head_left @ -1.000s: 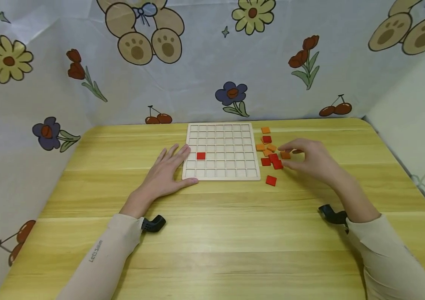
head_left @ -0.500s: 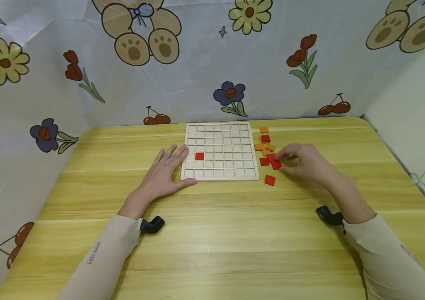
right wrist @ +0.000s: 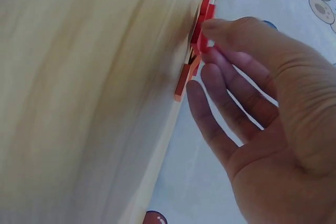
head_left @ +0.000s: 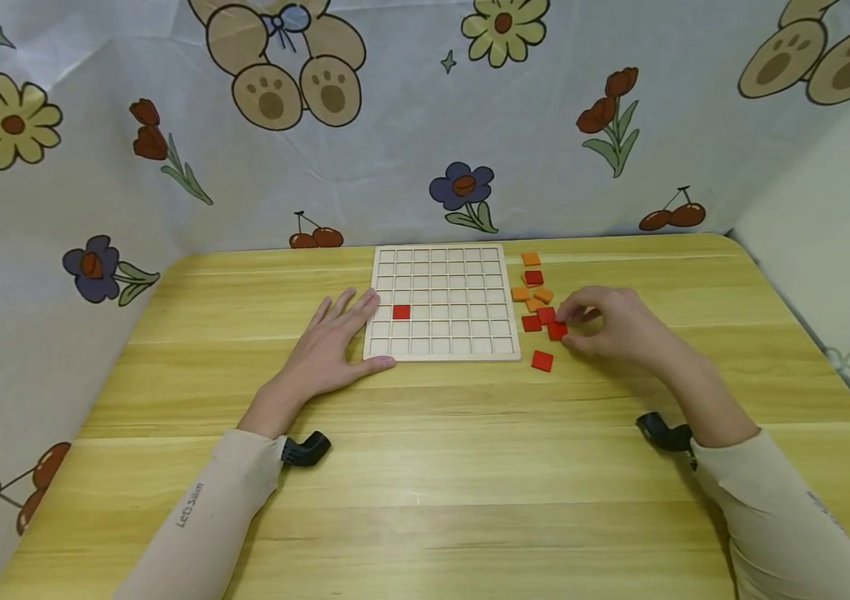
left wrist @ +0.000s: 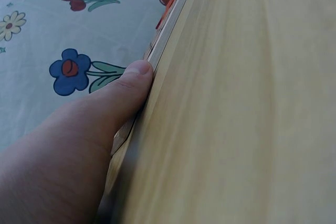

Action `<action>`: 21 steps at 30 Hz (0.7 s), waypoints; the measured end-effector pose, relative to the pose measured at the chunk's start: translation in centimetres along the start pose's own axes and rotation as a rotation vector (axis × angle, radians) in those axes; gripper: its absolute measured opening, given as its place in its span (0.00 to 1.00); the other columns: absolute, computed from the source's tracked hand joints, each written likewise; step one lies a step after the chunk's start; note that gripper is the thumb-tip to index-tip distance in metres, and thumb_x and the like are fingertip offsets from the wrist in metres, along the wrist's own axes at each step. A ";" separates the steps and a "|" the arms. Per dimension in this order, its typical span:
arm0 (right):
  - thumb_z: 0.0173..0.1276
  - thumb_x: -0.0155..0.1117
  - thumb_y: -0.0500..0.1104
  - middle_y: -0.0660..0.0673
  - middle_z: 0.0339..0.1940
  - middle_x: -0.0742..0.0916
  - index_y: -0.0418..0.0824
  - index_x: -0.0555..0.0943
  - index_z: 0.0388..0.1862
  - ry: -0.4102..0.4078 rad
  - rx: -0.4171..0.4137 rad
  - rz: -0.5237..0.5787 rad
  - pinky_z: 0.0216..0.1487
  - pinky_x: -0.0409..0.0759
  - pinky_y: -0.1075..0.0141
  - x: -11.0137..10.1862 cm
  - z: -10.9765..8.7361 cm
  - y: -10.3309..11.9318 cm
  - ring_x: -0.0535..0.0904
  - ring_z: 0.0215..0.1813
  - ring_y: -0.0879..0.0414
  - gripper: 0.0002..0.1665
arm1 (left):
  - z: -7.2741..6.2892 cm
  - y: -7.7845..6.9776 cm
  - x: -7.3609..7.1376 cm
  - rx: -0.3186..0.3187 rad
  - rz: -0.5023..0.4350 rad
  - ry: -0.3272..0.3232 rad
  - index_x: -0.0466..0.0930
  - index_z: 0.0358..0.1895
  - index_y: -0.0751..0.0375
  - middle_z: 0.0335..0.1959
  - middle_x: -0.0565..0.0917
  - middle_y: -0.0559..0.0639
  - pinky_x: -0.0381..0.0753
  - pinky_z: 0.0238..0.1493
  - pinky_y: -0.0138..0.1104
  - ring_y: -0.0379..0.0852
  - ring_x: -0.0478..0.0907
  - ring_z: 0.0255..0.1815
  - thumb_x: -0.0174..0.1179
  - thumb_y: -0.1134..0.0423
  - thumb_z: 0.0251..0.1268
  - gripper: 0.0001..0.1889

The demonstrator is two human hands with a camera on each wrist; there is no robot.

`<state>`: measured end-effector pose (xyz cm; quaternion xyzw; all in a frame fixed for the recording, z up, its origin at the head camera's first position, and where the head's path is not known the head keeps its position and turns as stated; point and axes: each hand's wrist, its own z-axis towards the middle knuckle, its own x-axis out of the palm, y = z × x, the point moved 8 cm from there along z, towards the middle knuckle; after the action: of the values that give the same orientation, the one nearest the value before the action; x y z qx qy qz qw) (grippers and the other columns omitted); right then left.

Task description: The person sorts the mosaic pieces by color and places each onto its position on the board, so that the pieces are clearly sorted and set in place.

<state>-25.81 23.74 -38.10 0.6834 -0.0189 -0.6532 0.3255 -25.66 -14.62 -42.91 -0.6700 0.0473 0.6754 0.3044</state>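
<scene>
We've got our left hand spread at the left of the grid board, probably bracing it, right hand pinching a red tile among loose tiles, handily close on the right

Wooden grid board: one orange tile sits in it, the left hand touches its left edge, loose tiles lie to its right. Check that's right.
The tile in the wooden grid board is red, not orange: see the head view. The left hand does touch the board's left edge; loose tiles do lie to its right.
</scene>
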 end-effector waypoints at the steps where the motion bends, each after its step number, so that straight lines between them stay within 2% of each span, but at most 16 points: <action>1: 0.60 0.81 0.35 0.49 0.45 0.90 0.45 0.88 0.44 -0.003 0.005 0.007 0.55 0.89 0.50 -0.1 0.0 0.0 0.85 0.48 0.52 0.14 | 0.0 0.0 0.0 0.001 0.000 0.000 0.50 0.87 0.47 0.89 0.51 0.43 0.35 0.89 0.53 0.54 0.41 0.90 0.60 0.23 0.64 0.56; 10: 0.60 0.81 0.35 0.48 0.42 0.90 0.43 0.87 0.43 -0.038 -0.028 0.013 0.53 0.90 0.49 -0.4 1.2 1.5 0.84 0.46 0.50 0.13 | -0.1 0.0 -0.1 0.000 -0.012 -0.006 0.51 0.87 0.48 0.88 0.53 0.43 0.36 0.89 0.52 0.54 0.42 0.90 0.61 0.24 0.63 0.56; 15: 0.60 0.81 0.37 0.47 0.41 0.90 0.42 0.87 0.42 -0.052 -0.031 0.000 0.52 0.89 0.50 0.0 3.0 3.0 0.83 0.45 0.49 0.13 | -0.1 0.1 0.0 0.002 -0.017 -0.007 0.51 0.87 0.48 0.88 0.53 0.44 0.36 0.89 0.52 0.55 0.42 0.90 0.61 0.25 0.64 0.55; 21: 0.60 0.82 0.39 0.43 0.40 0.90 0.40 0.87 0.42 -0.045 -0.063 0.047 0.51 0.89 0.50 0.8 5.5 5.1 0.84 0.44 0.47 0.13 | 0.0 0.0 -0.1 0.004 -0.018 -0.010 0.51 0.87 0.48 0.88 0.52 0.43 0.37 0.89 0.53 0.55 0.43 0.89 0.61 0.25 0.64 0.55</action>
<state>-28.62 17.06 -36.07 0.6573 -0.0220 -0.6608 0.3616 -25.66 -14.65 -42.79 -0.6663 0.0410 0.6761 0.3118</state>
